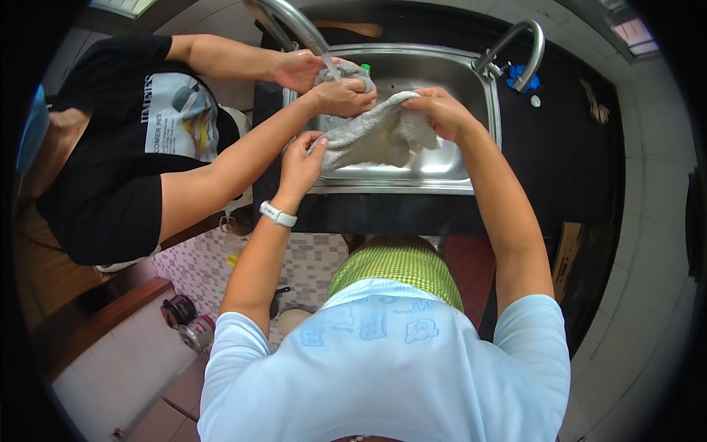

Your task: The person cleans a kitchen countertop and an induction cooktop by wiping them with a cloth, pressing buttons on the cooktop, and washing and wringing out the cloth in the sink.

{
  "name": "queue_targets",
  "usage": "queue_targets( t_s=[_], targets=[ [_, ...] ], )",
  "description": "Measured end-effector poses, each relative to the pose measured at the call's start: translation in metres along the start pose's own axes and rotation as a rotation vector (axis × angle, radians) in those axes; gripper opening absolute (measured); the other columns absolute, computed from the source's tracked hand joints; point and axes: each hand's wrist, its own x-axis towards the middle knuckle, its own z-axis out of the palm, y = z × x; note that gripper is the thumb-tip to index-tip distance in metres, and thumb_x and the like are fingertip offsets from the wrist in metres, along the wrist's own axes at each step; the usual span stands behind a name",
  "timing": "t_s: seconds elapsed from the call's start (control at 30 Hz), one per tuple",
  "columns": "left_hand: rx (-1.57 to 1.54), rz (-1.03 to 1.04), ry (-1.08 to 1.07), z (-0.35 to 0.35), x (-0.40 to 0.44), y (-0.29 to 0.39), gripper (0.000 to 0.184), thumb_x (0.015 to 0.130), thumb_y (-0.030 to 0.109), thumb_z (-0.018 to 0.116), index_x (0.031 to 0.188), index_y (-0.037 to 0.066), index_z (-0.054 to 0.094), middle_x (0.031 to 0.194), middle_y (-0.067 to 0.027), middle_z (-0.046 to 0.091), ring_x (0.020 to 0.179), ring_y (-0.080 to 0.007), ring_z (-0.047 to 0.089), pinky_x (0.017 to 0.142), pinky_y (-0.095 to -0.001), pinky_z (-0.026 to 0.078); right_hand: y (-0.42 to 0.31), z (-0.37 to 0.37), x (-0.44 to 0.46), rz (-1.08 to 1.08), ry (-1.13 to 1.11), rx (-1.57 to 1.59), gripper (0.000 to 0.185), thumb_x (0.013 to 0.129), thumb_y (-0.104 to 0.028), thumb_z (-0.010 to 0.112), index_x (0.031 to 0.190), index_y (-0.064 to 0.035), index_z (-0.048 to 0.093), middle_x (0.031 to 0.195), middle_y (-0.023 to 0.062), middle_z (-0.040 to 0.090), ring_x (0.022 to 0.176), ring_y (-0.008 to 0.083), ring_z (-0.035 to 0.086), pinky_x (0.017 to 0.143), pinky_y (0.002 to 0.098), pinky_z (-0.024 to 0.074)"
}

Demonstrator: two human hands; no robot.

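Note:
A wet grey cloth (368, 140) is stretched between my two hands over the steel sink (449, 62). My left hand (300, 163), with a white band on its wrist, pinches the cloth's left end near the sink's front left corner. At the cloth's upper right end, my right hand (440, 112) grips it with closed fingers. The cloth sags between them, its lower edge hanging above the basin. Just beyond my left hand, the other person's hands hold a second grey cloth (356, 72) beneath the left faucet (298, 26).
A co-worker (132, 140) in a black shirt stands at the left, both arms reaching over the sink. A second faucet (536, 55) curves over the right side. Beside it on the black counter (567, 169) lie a blue item (524, 78) and a small white object (535, 102).

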Motion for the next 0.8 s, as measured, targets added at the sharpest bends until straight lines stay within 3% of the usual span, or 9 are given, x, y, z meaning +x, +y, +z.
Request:
queue_targets(
  t_s=[0.07,0.17,0.23,0.27,0.33,0.43,0.53,0.7,0.8],
  targets=[
    [0.092,0.029,0.095,0.005,0.005,-0.026,0.024,0.088,0.019,0.056,0.101,-0.001,0.061,0.086,-0.0099,0.065,0.077,-0.0158,0.061,0.072,-0.027,0.046,-0.013,0.026,0.006,0.124,-0.016,0.096,0.019,0.082,-0.015,0.064,0.095,-0.0005,0.062,0.089,0.0097,0.065,0.079,0.0199,0.063,0.07,0.0354,0.0535],
    [0.0,-0.257,0.249,0.01,0.012,-0.04,0.026,0.086,0.015,0.055,0.108,0.0,0.059,0.095,-0.0149,0.065,0.086,-0.0221,0.063,0.077,-0.0316,0.047,-0.022,0.053,0.024,0.262,0.039,0.172,0.029,0.084,-0.016,0.06,0.105,0.0035,0.057,0.1,0.0162,0.062,0.088,0.0277,0.062,0.076,0.0411,0.0519],
    [-0.004,-0.216,0.224,0.017,0.005,-0.046,0.03,0.087,0.009,0.054,0.114,-0.002,0.054,0.105,-0.0142,0.063,0.096,-0.0189,0.06,0.084,-0.0285,0.045,-0.025,0.062,0.029,0.263,0.028,0.117,0.033,0.084,-0.018,0.058,0.108,0.0052,0.054,0.103,0.0189,0.06,0.091,0.0308,0.061,0.08,0.0445,0.0505],
    [-0.012,-0.201,0.241,0.022,0.001,-0.051,0.031,0.085,0.01,0.055,0.113,-0.002,0.054,0.108,-0.0185,0.062,0.104,-0.0262,0.059,0.088,-0.033,0.046,-0.024,0.067,0.03,0.247,0.039,0.122,0.034,0.083,-0.017,0.058,0.107,0.006,0.054,0.102,0.0193,0.06,0.091,0.0309,0.061,0.081,0.0451,0.0503],
    [-0.056,-0.175,0.223,0.028,-0.008,-0.053,0.029,0.085,0.01,0.055,0.112,-0.002,0.056,0.104,-0.0154,0.063,0.096,-0.0228,0.061,0.085,-0.0307,0.046,-0.024,0.075,0.03,0.239,0.056,0.155,0.033,0.081,-0.013,0.058,0.106,0.0071,0.053,0.1,0.02,0.06,0.09,0.0319,0.061,0.083,0.0462,0.0496],
    [-0.38,-0.321,0.124,0.039,-0.014,-0.044,0.02,0.086,0.01,0.055,0.1,-0.002,0.062,0.09,-0.0102,0.066,0.085,-0.0166,0.062,0.078,-0.027,0.047,-0.011,0.073,0.034,0.219,-0.032,0.212,0.03,0.08,-0.008,0.058,0.105,0.0069,0.054,0.101,0.0197,0.06,0.089,0.0316,0.061,0.084,0.045,0.0493],
    [-0.475,-0.301,0.125,0.046,-0.02,-0.019,0.019,0.086,0.009,0.054,0.1,-0.003,0.062,0.087,-0.0099,0.066,0.081,-0.0157,0.062,0.074,-0.0269,0.047,-0.016,0.079,0.029,0.131,-0.017,0.145,0.023,0.078,-0.004,0.06,0.098,0.0046,0.058,0.093,0.0151,0.063,0.083,0.0257,0.063,0.079,0.0378,0.0505],
    [-0.419,-0.18,0.112,0.053,-0.018,-0.023,0.019,0.086,0.009,0.054,0.098,-0.003,0.062,0.084,-0.011,0.066,0.077,-0.0154,0.063,0.071,-0.0273,0.048,-0.032,0.08,0.027,-0.031,-0.011,0.14,0.02,0.074,-0.006,0.065,0.092,0.0022,0.062,0.085,0.0107,0.064,0.076,0.0199,0.063,0.073,0.0312,0.0501],
    [-0.415,-0.234,0.045,0.056,-0.013,-0.023,0.019,0.09,0.007,0.05,0.103,-0.004,0.059,0.088,-0.0077,0.064,0.08,-0.0126,0.059,0.071,-0.0236,0.047,-0.023,0.072,0.042,0.043,-0.008,0.155,0.026,0.074,-0.012,0.065,0.096,0.0004,0.06,0.088,0.0092,0.064,0.079,0.0193,0.062,0.073,0.0319,0.0478]
  ],
)
